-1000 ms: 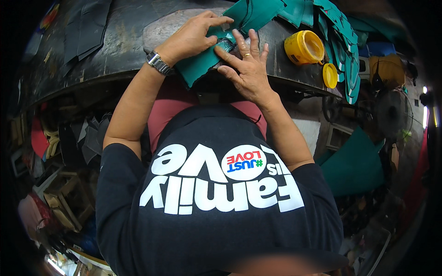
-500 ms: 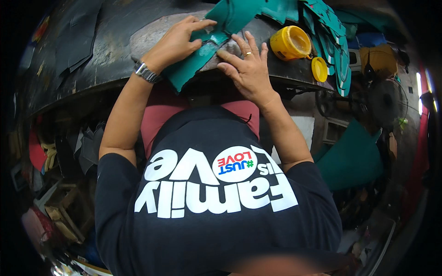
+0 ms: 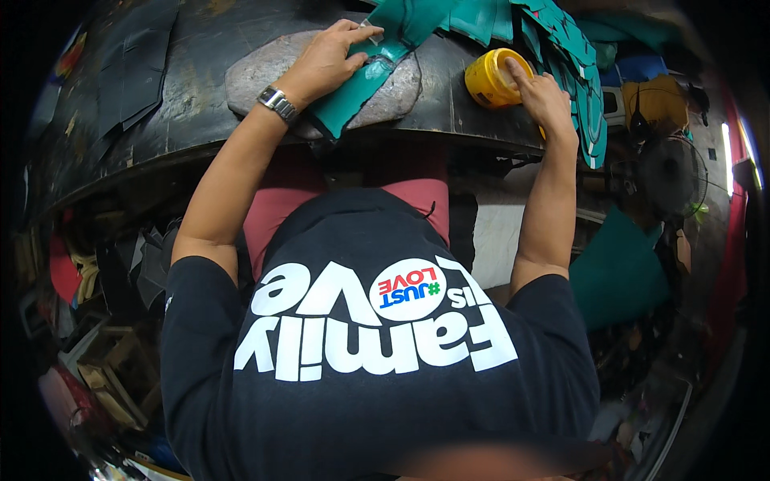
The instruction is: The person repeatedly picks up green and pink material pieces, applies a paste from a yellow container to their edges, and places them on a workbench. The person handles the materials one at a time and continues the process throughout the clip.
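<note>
My left hand (image 3: 327, 60) holds down a green sheet piece (image 3: 361, 90) on a flat grey stone slab (image 3: 257, 76), thumb and forefinger apart. A small clear bit (image 3: 370, 34) shows by its forefinger; I cannot tell whether it is gripped. A pale, shiny smear lies on the green near the thumb. At the right, my right hand (image 3: 544, 100) reaches over a yellow tub (image 3: 480, 80), one finger stretched into its opening and the others bent outside. Pale stuff coats the tub's inside. Nothing shows held in this hand.
Layered green cut pieces (image 3: 573, 60) are heaped at the table's right end and hang over its edge. Black sheets (image 3: 132, 72) lie on the dark table (image 3: 200, 48) at the left. A fan (image 3: 670, 172) stands on the right, beyond a large green sheet (image 3: 622, 268).
My right hand has left the green piece and moved right to the yellow tub, a finger now inside. My left hand and the green piece have shifted slightly right.
</note>
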The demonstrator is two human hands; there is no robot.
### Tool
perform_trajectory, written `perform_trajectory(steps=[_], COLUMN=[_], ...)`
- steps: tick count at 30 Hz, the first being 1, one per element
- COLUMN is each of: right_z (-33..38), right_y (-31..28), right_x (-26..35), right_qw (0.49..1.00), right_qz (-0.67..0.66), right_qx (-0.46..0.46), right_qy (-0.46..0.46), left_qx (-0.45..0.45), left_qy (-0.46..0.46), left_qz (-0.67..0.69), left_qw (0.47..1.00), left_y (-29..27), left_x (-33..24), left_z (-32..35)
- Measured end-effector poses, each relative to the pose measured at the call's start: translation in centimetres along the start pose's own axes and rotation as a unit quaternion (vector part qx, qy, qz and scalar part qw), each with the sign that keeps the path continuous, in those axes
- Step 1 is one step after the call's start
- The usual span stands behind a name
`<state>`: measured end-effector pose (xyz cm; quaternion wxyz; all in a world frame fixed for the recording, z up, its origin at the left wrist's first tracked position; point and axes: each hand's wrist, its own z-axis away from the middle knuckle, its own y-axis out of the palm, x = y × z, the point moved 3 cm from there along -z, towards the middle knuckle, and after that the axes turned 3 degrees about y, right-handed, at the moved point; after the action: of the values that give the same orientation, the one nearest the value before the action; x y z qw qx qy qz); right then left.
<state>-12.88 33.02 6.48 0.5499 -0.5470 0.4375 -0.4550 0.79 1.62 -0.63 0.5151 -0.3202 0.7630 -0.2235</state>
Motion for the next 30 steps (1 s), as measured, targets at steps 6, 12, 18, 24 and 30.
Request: perform_trajectory(steps=[6, 12, 18, 24, 30], right_z=[3.1, 7.3, 6.7, 6.2, 6.5], right_y=[-1.3, 2.9, 7.6, 9.4, 9.3], right_x=[-0.7, 4.6, 12.3, 14.0, 13.3], right_qw=[0.991, 0.953, 0.892, 0.945, 0.939], right_qz=[-0.067, -0.234, -0.281, -0.078, -0.138], right_qx=[-0.107, 0.095, -0.139, -0.145, -0.055], right_qy=[0.036, -0.166, -0.325, -0.283, -0.309], left_qx=[-0.028, -0.035, -0.013, 0.029, 0.041], left_qy=[0.020, 0.025, 0.021, 0.053, 0.072], left_qz=[0.001, 0.002, -0.011, 0.028, 0.032], left_qw=[0.999, 0.999, 1.000, 0.998, 0.996], left_y=[0.2, 0.5, 0.6, 0.2, 0.2], left_x=[0.8, 0.9, 1.3, 2.1, 2.5], left_z=[0.2, -0.6, -0.7, -0.6, -0.5])
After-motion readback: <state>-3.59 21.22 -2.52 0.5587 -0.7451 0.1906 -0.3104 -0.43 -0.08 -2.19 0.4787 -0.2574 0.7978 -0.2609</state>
